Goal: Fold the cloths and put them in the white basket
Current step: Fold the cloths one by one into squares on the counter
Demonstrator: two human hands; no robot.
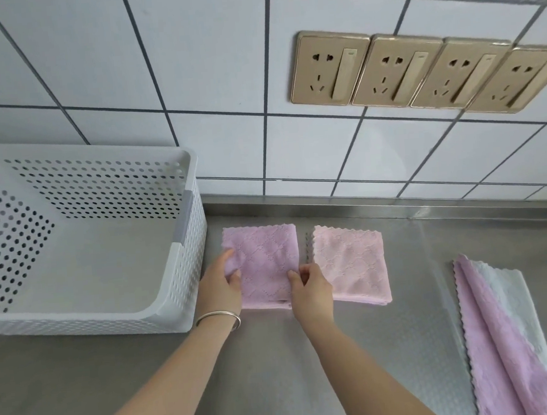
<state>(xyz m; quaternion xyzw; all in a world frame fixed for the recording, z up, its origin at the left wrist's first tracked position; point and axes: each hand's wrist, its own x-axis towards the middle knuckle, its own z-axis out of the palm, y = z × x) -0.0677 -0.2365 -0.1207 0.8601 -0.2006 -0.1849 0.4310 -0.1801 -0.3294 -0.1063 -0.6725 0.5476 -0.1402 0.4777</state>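
Both hands' fingers pinch the folded purple cloth (263, 267) beside the white basket (186, 279); no writing shows.

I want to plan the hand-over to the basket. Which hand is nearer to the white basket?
The left hand. It grips the lilac cloth at its left edge, right beside the white basket. The right hand pinches the cloth's right edge, farther away.

Both forearms bare, no sleeves in view. Left wrist w/ thin silver bangle (218, 318), plain, smooth metal. Hands bare, no gloves or rings visible.
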